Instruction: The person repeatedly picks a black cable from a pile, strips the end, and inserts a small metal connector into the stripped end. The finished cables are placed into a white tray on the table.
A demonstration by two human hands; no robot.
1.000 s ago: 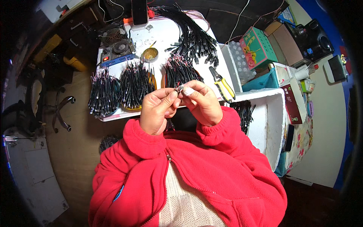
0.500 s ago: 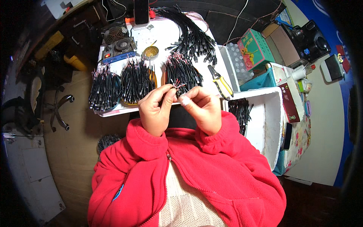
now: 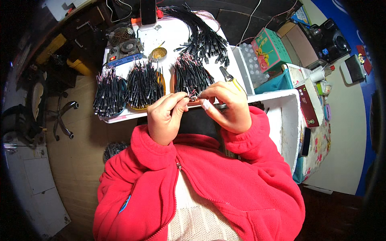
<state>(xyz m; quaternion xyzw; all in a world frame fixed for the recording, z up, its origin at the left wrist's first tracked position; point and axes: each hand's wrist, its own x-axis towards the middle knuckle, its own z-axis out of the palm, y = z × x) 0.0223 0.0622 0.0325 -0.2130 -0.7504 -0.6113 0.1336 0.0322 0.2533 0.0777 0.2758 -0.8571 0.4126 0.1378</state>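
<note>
In front of my chest, above the table's near edge, my left hand (image 3: 165, 118) pinches the end of a thin black cable with red wire tips (image 3: 193, 94). My right hand (image 3: 231, 107), a white wrap on one finger, closes its fingertips on the wires at the other side; exactly what they grip is too small to make out. Just beyond stand bundles of short black cables, one at the left (image 3: 109, 93), one in the middle (image 3: 144, 86) and one at the right (image 3: 192, 75). Yellow-handled wire strippers (image 3: 227, 75) lie partly behind my right hand.
Longer black cables (image 3: 205, 42) spread over the back of the white table (image 3: 173, 34). Farther left are a small round tin (image 3: 158, 53), a blue-fronted device (image 3: 125, 58) and a fan (image 3: 120, 36). A white foam box (image 3: 281, 124) and a green carton (image 3: 271, 49) stand at the right.
My right hand has moved right and its fingers have stretched out more, now covering the strippers' handles. My left hand stays nearly in place. My right sleeve now hides the cables in the foam box.
</note>
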